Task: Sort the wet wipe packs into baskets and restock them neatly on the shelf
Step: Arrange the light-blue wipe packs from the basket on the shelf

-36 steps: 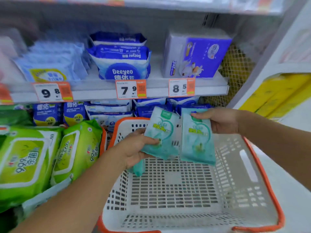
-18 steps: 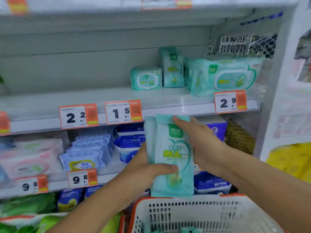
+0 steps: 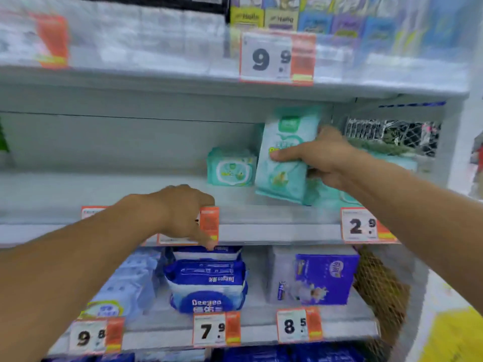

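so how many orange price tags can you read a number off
4: 9.9 tag on the top rail, 2.9 tag right middle rail, 7.9 tag and 8.5 tag lower rail. Others are blurred or hidden.

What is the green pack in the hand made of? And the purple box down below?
The mint-green wipe pack in the right hand looks like soft plastic film, a bit shiny: it bends in the grip. The purple box looks like printed cardboard, with flat sides and square corners, though blur leaves that unsure.
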Available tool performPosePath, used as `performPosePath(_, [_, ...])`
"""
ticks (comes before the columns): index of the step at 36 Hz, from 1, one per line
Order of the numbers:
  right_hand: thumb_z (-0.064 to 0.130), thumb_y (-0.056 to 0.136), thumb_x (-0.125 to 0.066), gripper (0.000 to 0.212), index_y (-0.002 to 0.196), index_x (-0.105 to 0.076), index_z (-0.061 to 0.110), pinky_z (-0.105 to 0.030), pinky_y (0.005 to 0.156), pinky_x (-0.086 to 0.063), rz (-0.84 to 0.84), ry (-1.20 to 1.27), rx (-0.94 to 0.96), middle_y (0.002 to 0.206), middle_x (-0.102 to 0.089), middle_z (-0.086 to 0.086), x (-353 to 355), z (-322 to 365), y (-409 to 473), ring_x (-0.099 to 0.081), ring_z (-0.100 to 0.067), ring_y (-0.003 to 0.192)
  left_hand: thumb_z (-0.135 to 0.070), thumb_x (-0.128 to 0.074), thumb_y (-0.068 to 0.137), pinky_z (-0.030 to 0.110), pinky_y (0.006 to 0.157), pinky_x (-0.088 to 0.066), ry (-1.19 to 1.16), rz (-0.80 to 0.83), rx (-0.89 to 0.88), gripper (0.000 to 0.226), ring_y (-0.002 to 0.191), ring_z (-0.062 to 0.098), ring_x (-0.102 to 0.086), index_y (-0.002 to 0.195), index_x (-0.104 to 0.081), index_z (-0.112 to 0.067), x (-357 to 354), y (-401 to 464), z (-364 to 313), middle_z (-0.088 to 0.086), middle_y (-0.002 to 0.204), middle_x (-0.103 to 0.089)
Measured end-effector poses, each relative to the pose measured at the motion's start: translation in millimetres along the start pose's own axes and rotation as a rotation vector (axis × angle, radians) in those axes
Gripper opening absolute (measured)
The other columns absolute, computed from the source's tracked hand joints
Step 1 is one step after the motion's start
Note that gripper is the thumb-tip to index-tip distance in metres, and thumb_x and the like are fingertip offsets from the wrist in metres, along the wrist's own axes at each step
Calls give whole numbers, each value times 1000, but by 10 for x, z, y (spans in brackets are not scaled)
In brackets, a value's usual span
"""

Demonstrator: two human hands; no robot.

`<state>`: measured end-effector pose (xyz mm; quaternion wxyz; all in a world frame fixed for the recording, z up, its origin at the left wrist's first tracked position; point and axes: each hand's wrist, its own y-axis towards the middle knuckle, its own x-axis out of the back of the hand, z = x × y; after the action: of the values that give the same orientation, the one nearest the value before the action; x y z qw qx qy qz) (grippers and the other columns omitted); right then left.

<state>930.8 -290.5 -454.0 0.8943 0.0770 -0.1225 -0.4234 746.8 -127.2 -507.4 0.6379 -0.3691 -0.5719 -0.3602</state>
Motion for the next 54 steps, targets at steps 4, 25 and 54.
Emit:
performPosePath(4, [20, 47, -101, 95, 127, -50, 11, -38, 76, -60, -54, -368, 0, 118, -66, -4, -68, -39, 590, -69, -25, 101, -60, -83, 65, 32, 78, -47, -10, -15, -9, 54, 91, 18, -56, 100, -53, -32, 46, 155, -63, -7, 97, -55])
performPosePath(25, [4, 63, -93, 117, 157, -25, 22, -49, 82, -61, 224, -1105, -29, 148, -47, -11, -257, 103, 1175, -63, -38, 113, -54, -86, 64, 28, 72, -42, 144, 90, 12, 72, 91, 17, -52, 117, -46, -26, 203, 264, -258, -3, 108, -49])
performPosePath(54, [45, 54, -95, 94, 135, -59, 13, -40, 99, -51, 327, -1893, 327, 139, -53, -9, -417, -151, 1087, -58, -32, 120, -51, -86, 66, 27, 71, -39, 170, 103, 6, 86, 77, 10, -45, 135, -41, -27, 211, 302, -290, -6, 102, -40])
